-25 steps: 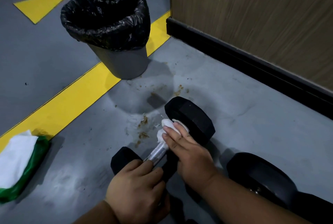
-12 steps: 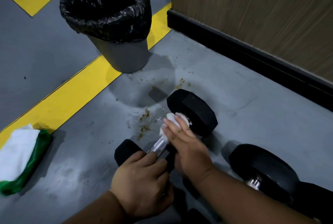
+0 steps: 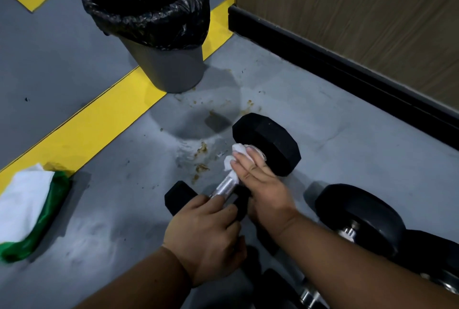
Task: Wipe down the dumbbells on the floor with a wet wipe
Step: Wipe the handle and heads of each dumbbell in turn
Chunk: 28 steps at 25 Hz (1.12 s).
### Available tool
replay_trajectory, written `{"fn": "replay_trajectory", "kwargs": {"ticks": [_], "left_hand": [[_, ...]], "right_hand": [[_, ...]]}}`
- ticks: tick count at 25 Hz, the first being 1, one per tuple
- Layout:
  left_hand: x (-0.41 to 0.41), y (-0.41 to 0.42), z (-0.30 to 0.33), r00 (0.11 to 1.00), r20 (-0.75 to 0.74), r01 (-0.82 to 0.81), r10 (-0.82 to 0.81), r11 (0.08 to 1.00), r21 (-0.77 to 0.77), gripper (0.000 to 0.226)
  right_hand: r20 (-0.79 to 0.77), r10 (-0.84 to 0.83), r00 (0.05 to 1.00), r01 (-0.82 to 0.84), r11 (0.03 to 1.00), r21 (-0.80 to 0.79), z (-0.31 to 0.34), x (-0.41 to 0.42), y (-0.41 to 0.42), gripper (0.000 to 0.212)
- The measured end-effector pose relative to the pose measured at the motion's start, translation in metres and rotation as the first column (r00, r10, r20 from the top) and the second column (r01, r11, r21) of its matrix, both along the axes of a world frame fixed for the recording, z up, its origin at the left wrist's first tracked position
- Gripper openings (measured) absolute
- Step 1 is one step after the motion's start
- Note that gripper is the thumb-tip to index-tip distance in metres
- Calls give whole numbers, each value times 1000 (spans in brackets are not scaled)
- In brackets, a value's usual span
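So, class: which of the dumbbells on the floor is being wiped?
The hexagonal-ended dumbbell in the middle: the right hand presses a wipe on its handle. The round-ended dumbbell lies untouched.

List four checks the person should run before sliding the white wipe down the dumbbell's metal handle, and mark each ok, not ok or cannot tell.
1. White wet wipe wrapped on the knurled metal handle, gripped by the right hand: ok.
2. Left hand steadies the near end of the black hexagonal dumbbell: ok.
3. Bare stretch of handle free between the hands: ok.
4. Wipe wet enough: cannot tell.
5. Grey bin with black liner near for disposal: ok.
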<state>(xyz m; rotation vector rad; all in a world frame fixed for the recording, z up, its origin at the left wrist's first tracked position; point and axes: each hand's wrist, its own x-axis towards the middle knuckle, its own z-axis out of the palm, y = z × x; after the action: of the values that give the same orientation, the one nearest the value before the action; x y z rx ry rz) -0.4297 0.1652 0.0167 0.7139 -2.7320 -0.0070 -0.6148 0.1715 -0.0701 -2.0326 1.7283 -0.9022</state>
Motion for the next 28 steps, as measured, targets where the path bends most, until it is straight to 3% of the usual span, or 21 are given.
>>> {"fn": "replay_trajectory", "kwargs": {"ticks": [3, 5, 10, 13, 15, 18, 22, 26, 28], "left_hand": [[0, 0, 3, 1000, 21, 14, -14, 1000, 13, 23], [0, 0, 3, 1000, 20, 18, -18, 1000, 20, 24], [0, -4, 0, 997, 52, 56, -59, 997, 53, 25], [3, -6, 8, 987, 104, 111, -125, 985, 132, 23], [6, -12, 19, 971, 109, 187, -212, 961, 202, 26], [20, -44, 25, 948, 77, 278, -308, 923, 265, 32], [33, -62, 13, 984, 51, 149, -172, 943, 298, 48], [29, -53, 5, 988, -93, 145, -125, 953, 266, 34], [28, -53, 7, 988, -110, 138, -112, 955, 262, 31]], "right_hand": [[-143, 296, 944, -294, 955, 34, -1, 25, 28, 61], [-201, 392, 898, -389, 920, 54, 8, 8, 19, 65], [-62, 0, 998, 3, 999, 50, 17, -13, -9, 61], [-210, 156, 965, -146, 987, 59, 10, 29, 22, 58], [-109, 270, 957, -264, 962, 68, 10, 22, 28, 60], [-193, 316, 929, -297, 947, 118, 21, -13, 3, 65], [-117, 44, 992, -31, 993, 110, 29, -10, -1, 70], [-27, 281, 959, -275, 951, 139, 22, 25, 40, 73], [-53, 337, 940, -327, 934, 145, 29, 9, 27, 74]]}}
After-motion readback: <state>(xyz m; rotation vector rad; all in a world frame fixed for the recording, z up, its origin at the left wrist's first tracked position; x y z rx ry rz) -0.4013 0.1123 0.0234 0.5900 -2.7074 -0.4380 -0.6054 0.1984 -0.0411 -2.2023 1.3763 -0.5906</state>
